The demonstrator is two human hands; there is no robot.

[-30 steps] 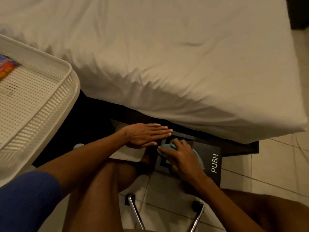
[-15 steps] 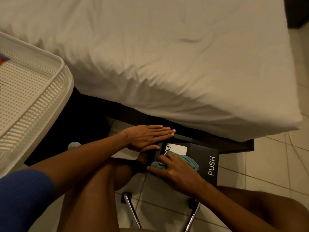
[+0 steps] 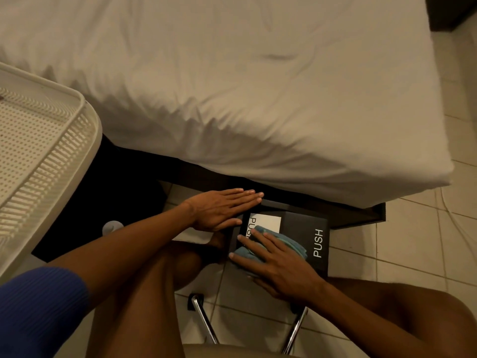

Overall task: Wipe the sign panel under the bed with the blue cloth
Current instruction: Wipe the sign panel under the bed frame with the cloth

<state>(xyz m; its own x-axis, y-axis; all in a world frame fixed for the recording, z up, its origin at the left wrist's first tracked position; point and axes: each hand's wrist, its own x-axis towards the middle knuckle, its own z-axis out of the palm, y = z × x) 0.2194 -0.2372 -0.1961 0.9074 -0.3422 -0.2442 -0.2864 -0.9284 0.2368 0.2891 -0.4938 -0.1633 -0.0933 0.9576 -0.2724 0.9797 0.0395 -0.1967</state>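
Observation:
A black sign panel (image 3: 304,228) with white PUSH lettering lies on the tiled floor, its far edge under the bed frame. A white label with PUSH on it shows near its left end. My right hand (image 3: 278,267) lies flat on a folded blue cloth (image 3: 294,244) and presses it on the panel's near left part. My left hand (image 3: 222,210), fingers straight and together, rests flat against the panel's left edge and holds nothing.
The bed (image 3: 245,86) with a white sheet fills the upper view and overhangs the panel. A white perforated basket (image 3: 51,156) stands at the left. Chrome chair legs (image 3: 206,321) and my knees are below. A small white cap (image 3: 112,227) sits on the floor.
My right hand has slid the blue cloth toward me along the panel, uncovering the white label. My left hand has stayed in place.

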